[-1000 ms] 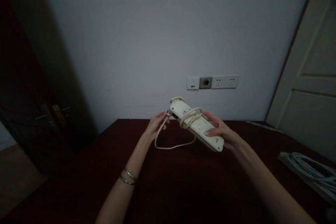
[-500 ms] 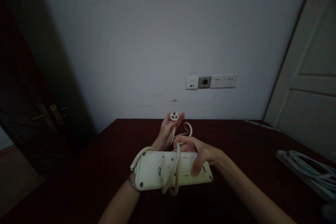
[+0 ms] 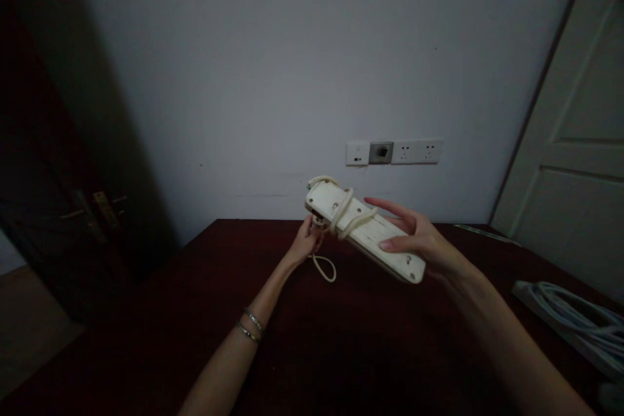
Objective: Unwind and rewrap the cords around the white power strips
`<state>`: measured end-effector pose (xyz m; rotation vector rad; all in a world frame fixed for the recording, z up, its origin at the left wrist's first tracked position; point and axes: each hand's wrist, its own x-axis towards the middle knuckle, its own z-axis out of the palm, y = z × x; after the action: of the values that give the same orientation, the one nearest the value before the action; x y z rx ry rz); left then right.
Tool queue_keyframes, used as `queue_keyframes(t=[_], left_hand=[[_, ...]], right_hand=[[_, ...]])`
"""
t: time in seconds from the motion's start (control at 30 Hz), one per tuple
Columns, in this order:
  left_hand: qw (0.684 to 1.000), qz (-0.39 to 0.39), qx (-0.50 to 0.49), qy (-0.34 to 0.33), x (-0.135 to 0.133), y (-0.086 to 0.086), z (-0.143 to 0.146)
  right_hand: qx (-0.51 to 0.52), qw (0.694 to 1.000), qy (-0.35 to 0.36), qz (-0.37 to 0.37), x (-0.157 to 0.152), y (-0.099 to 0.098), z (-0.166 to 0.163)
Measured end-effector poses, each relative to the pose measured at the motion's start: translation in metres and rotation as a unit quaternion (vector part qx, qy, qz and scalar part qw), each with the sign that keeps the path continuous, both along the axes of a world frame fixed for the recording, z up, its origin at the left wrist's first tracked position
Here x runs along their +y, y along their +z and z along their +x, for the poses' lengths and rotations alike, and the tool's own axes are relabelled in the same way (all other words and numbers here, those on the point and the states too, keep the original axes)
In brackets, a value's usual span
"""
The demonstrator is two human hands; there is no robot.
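A white power strip (image 3: 377, 234), its screw-holed underside facing me, is held tilted above the dark red table. Its cord (image 3: 347, 203) is wrapped around the body, and a loose loop hangs below the far left end. My right hand (image 3: 424, 240) grips the strip's near right end, thumb on the underside. Beyond the strip's left end, my left hand (image 3: 305, 242) is closed on the plug (image 3: 318, 221), which is partly hidden by the strip. Two bracelets (image 3: 249, 325) circle my left forearm.
The dark red table (image 3: 341, 351) reaches the white wall, which carries a row of sockets and a switch (image 3: 394, 152). Another power strip with coiled cable (image 3: 580, 315) lies at the right edge. A thin strip (image 3: 487, 233) lies at the back right. Doors stand on both sides.
The power strip has moved up, away from me and to the right, turning from nearly level to slanted. My left hand has dropped slightly with the plug, which now sits beside the strip's end.
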<state>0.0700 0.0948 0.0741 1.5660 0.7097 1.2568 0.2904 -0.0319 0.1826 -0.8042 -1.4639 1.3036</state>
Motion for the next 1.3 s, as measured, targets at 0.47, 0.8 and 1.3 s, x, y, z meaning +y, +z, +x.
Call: queue_keyframes(t=[0.47,0.8,1.3], left_hand=[[0.965,-0.015,0.255,-0.056,-0.031,0.049,-0.026],[0.910,0.184,0.372,0.001,-0.047,0.070,-0.032],[0.931,0.085,0.351,-0.059,-0.059,0.101,-0.073]], right_hand=[[-0.111,0.958,-0.248,0.090,0.061,-0.042,0.011],[-0.173,0.964,-0.152,0.136,0.055,-0.041,0.020],[-0.140,0.977,-0.083,0.136,0.027,-0.024,-0.005]])
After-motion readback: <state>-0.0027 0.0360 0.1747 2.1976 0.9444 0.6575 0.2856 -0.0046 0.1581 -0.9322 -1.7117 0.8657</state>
